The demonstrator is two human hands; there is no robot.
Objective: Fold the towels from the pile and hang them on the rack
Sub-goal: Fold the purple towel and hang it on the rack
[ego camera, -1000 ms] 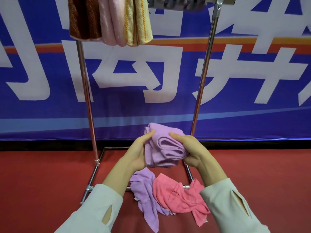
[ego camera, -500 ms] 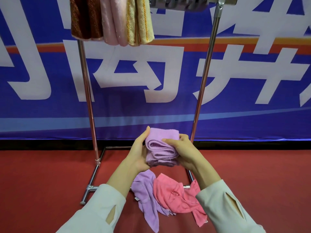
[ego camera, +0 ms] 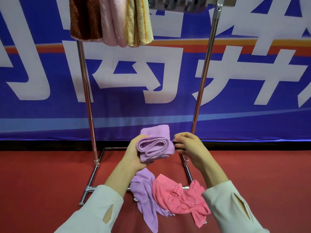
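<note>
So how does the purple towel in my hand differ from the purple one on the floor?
The held towel is folded into neat layers; the floor towel lies crumpled and spread. The held towel is raised in the left hand; the floor towel rests on the red floor, untouched. Both are lilac.

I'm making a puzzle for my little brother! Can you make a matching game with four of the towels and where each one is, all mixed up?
Towels:
1. folded purple towel
2. bright pink towel
3. brown towel
4. yellow towel

Places:
A. leftmost of the three hanging on the rack
B. crumpled on the red floor
C. held in the left hand
D. rightmost of the three hanging

Pairs: 1-C, 2-B, 3-A, 4-D
</note>
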